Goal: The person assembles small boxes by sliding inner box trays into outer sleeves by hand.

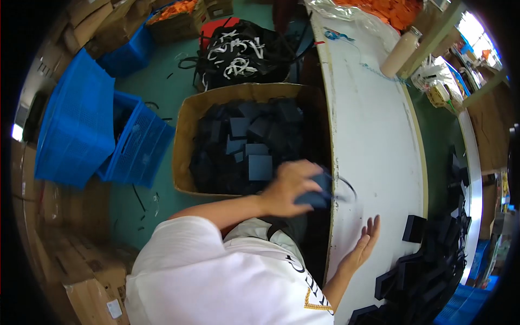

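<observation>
My left hand (292,187) is closed on a dark box-like piece (315,199), blurred by motion, at the edge between the carton and the white table. A thin dark loop (348,187) sticks out beside that piece over the table. My right hand (364,245) is held over the white table with its fingers stretched out and nothing in it. Beside my left hand stands an open cardboard carton (183,142), holding many dark square boxes (260,168). To the right of my right hand, a pile of black boxes (403,276) lies on the table.
Blue plastic crates (76,119) stand on the green floor at the left. Behind the carton is a black bag (233,54) with white ties. The white table (368,119) carries a bottle (401,51), blue scissors (337,35) and orange pieces (384,13). Cardboard boxes (92,276) line the lower left.
</observation>
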Motion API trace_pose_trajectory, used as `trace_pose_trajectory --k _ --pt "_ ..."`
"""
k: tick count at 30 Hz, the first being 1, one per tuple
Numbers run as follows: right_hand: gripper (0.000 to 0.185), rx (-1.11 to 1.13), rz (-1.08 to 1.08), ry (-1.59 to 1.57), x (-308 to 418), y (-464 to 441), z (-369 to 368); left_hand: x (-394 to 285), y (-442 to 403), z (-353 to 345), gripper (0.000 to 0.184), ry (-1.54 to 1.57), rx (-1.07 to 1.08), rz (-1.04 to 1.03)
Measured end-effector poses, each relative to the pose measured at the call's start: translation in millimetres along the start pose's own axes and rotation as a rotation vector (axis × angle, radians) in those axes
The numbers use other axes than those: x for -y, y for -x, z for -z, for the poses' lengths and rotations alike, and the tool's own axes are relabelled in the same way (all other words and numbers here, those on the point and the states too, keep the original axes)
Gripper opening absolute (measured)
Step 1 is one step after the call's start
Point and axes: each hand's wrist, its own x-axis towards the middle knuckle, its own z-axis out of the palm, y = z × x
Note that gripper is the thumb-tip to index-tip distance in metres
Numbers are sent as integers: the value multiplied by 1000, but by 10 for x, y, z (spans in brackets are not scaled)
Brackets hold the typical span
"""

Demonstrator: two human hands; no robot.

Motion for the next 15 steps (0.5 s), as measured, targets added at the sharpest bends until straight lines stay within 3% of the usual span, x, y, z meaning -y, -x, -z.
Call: trace_pose_trajectory --k 2,4,5,6,7,12,15 --pt "48 -113 -116 73 -100 51 204 320 237 363 65 -275 -60 288" --pt "42 -180 -106 222 -304 86 370 456 334 597 66 -597 -37 435" --pt "40 -210 24 358 -332 61 410 569 354 678 61 -538 -62 354" --pt "41 -170 219 597 -313 -10 501 578 310 622 53 -615 -43 412" --pt "42 -198 237 665 -232 -89 523 629 237 546 47 -540 -31 394" --pt "46 -295 159 1005 -222 -362 646 305 -785 -306 28 -96 -3 -5" --pt "49 -243 100 994 -561 -212 610 -146 -1532 -904 28 68 91 -290"
